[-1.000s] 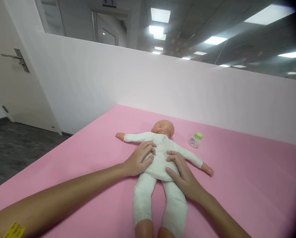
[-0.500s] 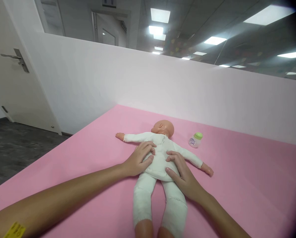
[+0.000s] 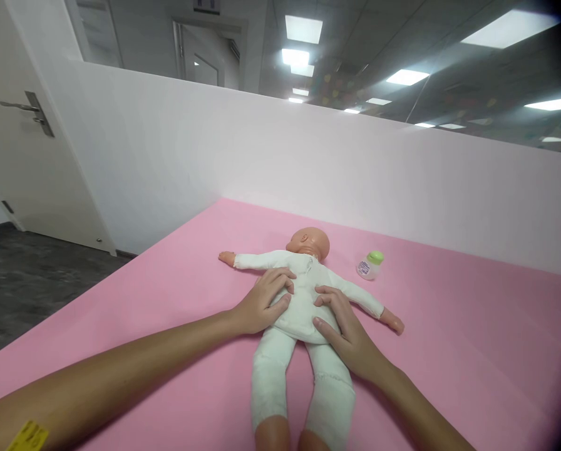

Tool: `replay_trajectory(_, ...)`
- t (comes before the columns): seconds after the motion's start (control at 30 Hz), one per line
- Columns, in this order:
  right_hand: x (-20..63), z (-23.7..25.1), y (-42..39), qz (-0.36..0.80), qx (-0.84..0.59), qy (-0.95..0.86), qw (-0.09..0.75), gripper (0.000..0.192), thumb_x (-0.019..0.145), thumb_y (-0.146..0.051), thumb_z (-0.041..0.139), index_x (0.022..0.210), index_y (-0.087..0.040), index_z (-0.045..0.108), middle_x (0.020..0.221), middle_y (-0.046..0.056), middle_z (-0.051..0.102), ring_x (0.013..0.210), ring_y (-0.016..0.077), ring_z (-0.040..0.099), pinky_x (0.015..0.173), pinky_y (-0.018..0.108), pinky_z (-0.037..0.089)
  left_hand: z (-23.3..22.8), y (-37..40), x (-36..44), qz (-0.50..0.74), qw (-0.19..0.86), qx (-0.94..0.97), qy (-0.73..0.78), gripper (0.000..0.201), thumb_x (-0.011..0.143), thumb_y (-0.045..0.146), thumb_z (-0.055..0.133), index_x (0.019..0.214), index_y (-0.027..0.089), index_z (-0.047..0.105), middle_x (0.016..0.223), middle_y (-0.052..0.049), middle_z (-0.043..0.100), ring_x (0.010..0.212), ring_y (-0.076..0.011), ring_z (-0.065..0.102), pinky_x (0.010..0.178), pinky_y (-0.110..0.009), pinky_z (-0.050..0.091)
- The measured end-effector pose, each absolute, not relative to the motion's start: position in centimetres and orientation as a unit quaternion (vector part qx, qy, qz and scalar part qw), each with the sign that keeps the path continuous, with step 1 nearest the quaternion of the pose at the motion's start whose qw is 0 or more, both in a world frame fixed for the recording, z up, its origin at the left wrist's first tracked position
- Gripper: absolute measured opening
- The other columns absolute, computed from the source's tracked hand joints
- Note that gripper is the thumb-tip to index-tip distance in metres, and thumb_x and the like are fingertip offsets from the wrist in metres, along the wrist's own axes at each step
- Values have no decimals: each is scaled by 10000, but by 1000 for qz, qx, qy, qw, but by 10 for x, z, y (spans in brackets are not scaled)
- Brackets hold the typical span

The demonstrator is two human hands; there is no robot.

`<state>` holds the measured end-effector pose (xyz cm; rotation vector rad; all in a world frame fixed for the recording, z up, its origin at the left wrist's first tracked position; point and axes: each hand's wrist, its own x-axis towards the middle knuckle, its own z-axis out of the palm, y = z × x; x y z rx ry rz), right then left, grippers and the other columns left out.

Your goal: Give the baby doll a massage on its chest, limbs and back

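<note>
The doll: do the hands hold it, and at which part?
Both the left hand and the right hand rest on the doll at its torso sides.

Both arms are bare from the elbows down, with no sleeves, and the hands, the left hand [image 3: 262, 304] and the right hand [image 3: 344, 329], are ungloved. A small yellow sticker [image 3: 27, 436] with dark print sits on the left forearm near the elbow.

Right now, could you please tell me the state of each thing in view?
doll: lying on its back, arms spread
left hand: flat on the doll's torso
right hand: flat on the doll's torso
small bottle: green cap on, beside the doll's head
door: shut
pink surface: flat under the doll
</note>
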<state>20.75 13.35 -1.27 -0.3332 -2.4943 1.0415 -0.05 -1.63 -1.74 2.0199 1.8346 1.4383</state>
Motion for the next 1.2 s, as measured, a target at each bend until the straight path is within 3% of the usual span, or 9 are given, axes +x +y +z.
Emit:
replay_trajectory(0.47, 208, -13, 134, 388, -115, -892, 202, 241, 1016, -495, 528, 1168, -308, 536, 1514, 79, 424, 1467, 313, 371, 1191, 585, 352, -15, -17, 1, 468, 30, 653, 595, 120, 1010, 260, 469, 1041, 224, 579, 1335, -94, 576, 1267, -280, 510, 1110, -464, 418)
replay_trajectory(1.2, 208, -13, 134, 379, -119, -895, 203, 230, 1016, -483, 536, 1168, -310, 541, 1512, 63, 435, 1457, 295, 389, 1184, 546, 377, -17, -16, 0, 471, 36, 655, 590, 106, 1011, 231, 474, 1051, 223, 571, 1345, -78, 563, 1271, -266, 497, 1107, -447, 394)
